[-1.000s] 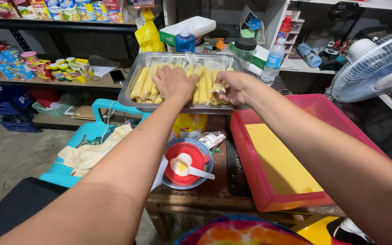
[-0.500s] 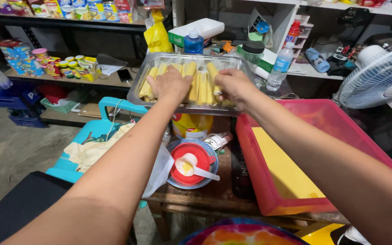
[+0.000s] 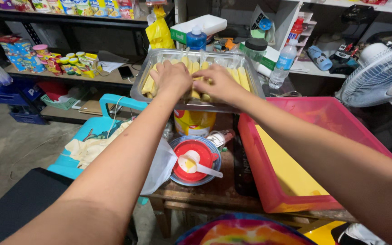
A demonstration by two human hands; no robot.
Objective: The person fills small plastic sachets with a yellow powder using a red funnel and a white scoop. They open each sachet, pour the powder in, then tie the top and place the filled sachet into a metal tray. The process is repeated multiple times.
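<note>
Both hands are seen stretched forward into a clear plastic tray (image 3: 138, 93) that is filled with pale yellow rolled sticks (image 3: 241, 78) laid side by side. The left hand (image 3: 172, 78) is pressed palm-down on the rolls at the middle of the tray, fingers curled over them; whether any roll is actually gripped cannot be told, since the fingertips are hidden. The right hand (image 3: 218, 84) is placed just beside it, touching the rolls too, fingers bent downward, its grasp equally concealed by the back of the hand. The rolls under both hands are covered; only those at the tray's left and right ends are shown clearly.

The tray's near rim is seen resting above a yellow container (image 3: 194, 121), most of which is hidden. Below that, a round bowl with a red lid (image 3: 195, 159) is seen, with a white scoop (image 3: 196, 164) laid on top. To the right, a red tray (image 3: 268, 181) lined with a yellow sheet (image 3: 286, 168) is set close against the clear tray's corner. A fan (image 3: 379, 75) is cut off at the right edge. Open room is left mainly on the left, over the blue chair (image 3: 114, 100) with its cloth (image 3: 91, 147).
</note>
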